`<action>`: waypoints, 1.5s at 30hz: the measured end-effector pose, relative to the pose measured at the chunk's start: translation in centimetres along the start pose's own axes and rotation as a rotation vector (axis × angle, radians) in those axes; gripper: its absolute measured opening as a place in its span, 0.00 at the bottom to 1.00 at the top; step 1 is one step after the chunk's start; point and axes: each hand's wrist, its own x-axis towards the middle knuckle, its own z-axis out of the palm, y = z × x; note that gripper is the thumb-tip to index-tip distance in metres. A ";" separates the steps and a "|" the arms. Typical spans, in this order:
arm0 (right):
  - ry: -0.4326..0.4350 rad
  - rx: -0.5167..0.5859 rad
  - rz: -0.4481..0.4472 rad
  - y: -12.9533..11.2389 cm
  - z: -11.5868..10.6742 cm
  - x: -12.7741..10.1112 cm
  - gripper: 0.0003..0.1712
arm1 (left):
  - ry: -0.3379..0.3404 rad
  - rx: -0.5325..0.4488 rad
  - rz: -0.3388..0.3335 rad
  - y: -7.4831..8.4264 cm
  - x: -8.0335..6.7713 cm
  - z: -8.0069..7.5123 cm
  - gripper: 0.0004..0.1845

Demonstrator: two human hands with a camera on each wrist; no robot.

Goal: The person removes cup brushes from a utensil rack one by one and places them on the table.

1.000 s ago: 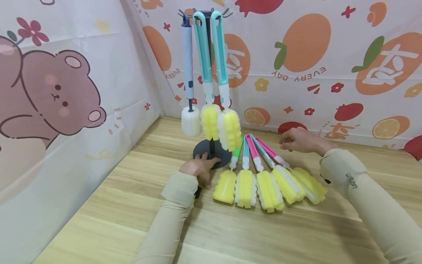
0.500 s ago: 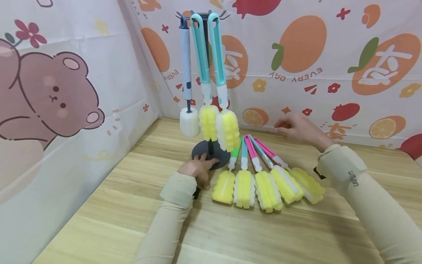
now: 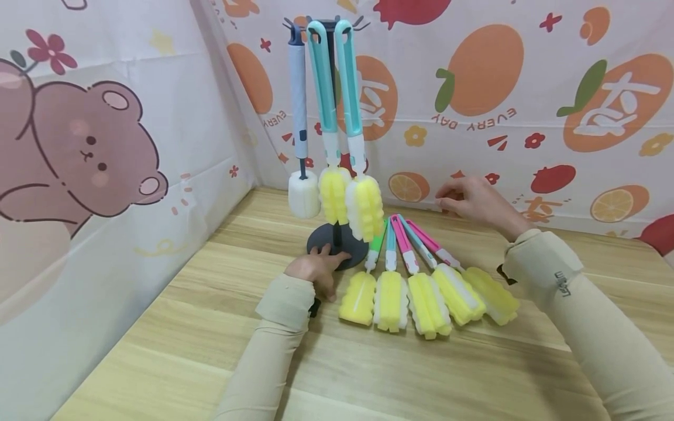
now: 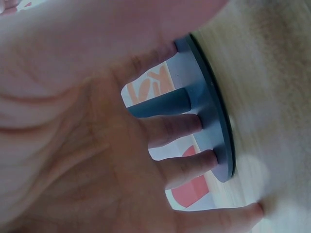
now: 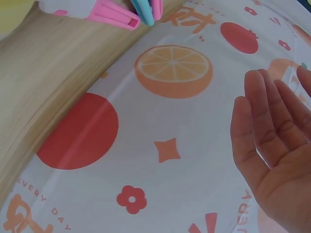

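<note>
My left hand [image 3: 314, 270] rests with spread fingers on the round dark base [image 3: 310, 244] of a stand; in the left wrist view several fingertips press on that base [image 4: 209, 121], and one reaches the table. From the stand's hooks [image 3: 358, 24] hang a blue-handled brush with a white sponge head [image 3: 303, 196] and two teal-handled sponge brushes [image 3: 322, 82] [image 3: 348, 82]. My right hand [image 3: 471, 202] is raised above the table near the back cloth, holding nothing, fingers loosely bent. Below and left of it, several sponge brushes [image 3: 429, 304] lie fanned out, heads toward me.
The brushes on the table have green, blue and pink handles [image 3: 404, 237]. A patterned cloth [image 3: 553, 117] hangs behind the wooden table [image 3: 395, 374], and a bear-print cloth [image 3: 105, 146] closes off the left side.
My right hand has risen slightly and shifted a little left, away from the table. My left hand stays on the base, and the brushes have not moved.
</note>
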 end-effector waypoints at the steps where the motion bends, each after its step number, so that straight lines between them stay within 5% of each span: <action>1: 0.001 0.004 0.003 -0.1 0.0 0.0 0.10 | 0.000 -0.001 0.001 0.0 0.0 0.0 0.53; 45: 0.129 0.157 -0.012 -5.5 -0.2 1.5 0.09 | -0.007 -0.010 0.002 0.0 0.0 0.0 0.53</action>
